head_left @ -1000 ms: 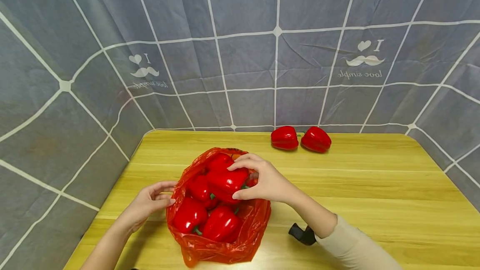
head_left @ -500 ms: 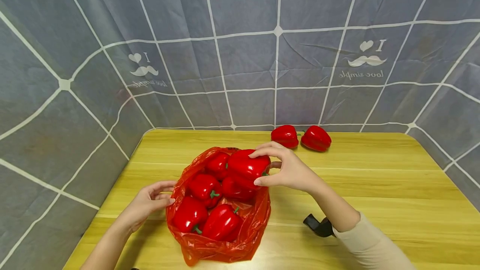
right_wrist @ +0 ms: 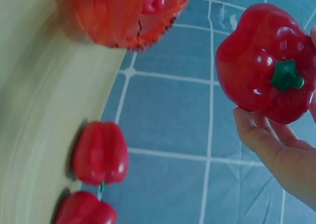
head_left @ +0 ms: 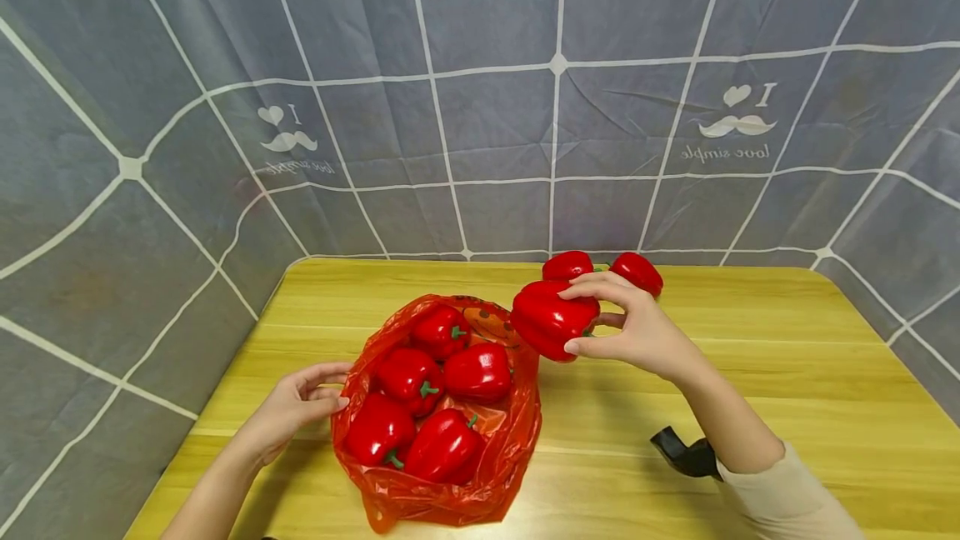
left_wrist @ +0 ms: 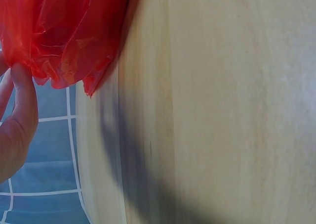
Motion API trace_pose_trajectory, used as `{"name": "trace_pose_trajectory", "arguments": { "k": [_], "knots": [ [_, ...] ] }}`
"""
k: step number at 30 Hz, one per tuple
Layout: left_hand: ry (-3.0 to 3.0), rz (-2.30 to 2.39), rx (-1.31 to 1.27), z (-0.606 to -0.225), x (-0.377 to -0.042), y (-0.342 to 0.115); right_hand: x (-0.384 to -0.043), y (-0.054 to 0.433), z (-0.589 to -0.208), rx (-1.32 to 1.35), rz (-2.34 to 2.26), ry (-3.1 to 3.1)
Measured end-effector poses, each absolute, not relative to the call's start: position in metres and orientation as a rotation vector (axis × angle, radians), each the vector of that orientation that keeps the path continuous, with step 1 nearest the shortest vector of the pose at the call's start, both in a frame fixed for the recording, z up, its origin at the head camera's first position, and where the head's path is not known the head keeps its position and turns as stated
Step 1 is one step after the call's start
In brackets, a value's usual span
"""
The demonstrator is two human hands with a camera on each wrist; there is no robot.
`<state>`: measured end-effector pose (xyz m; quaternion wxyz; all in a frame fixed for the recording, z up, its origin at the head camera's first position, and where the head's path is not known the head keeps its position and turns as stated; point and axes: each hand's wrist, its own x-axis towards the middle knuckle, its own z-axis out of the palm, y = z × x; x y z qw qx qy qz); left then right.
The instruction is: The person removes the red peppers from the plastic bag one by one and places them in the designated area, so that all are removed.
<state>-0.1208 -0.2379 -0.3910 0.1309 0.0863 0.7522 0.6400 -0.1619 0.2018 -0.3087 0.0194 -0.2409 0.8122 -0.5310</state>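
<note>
My right hand grips a shiny red bell pepper between thumb and fingers, raised beside the right rim of a red plastic bag. In the right wrist view, the pepper's green stem faces the camera. The bag stands wide at the mouth, with several more red bell peppers lying inside. At its left side, my left hand holds the bag's edge with thumb and fingertips. The left wrist view shows these fingers against the crinkled plastic.
Two red bell peppers lie at the table's back edge: the left one is partly covered by the held pepper, the right one by my hand. A black object is by my right forearm. A grey checked cloth hangs behind the wooden table.
My right hand has lifted a bell pepper out of the bag and carried it right, past the rim. The peppers beneath have come into view. The left hand stays at the bag.
</note>
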Motion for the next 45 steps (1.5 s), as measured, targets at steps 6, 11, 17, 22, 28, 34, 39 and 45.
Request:
{"name": "trace_pose_trajectory", "arguments": {
  "k": [6, 11, 17, 22, 28, 34, 39, 45],
  "knots": [
    [2.166, 1.870, 0.265, -0.391, -0.121, -0.238, -0.158, 0.224, -0.307, -0.704, -1.656, 2.542],
    [2.169, 1.866, 0.262, -0.392, -0.121, -0.238, -0.154, 0.241, -0.306, -0.642, -1.666, 2.589],
    [2.185, 1.854, 0.250, -0.392, -0.122, -0.239, -0.149, 0.260, -0.306, -0.594, -1.694, 2.634],
    [2.183, 1.858, 0.250, -0.392, -0.122, -0.238, -0.145, 0.275, -0.307, -0.560, -1.665, 2.693],
    [2.176, 1.863, 0.266, -0.391, -0.121, -0.238, -0.145, 0.292, -0.311, -0.494, -1.619, 2.776],
    [2.189, 1.847, 0.261, -0.391, -0.121, -0.238, -0.148, 0.307, -0.318, -0.402, -1.585, 2.831],
    [2.182, 1.848, 0.239, -0.390, -0.122, -0.238, -0.151, 0.320, -0.324, -0.325, -1.564, 2.854],
    [2.185, 1.847, 0.236, -0.388, -0.121, -0.236, -0.154, 0.335, -0.329, -0.162, -1.508, 2.869]
  ]
}}
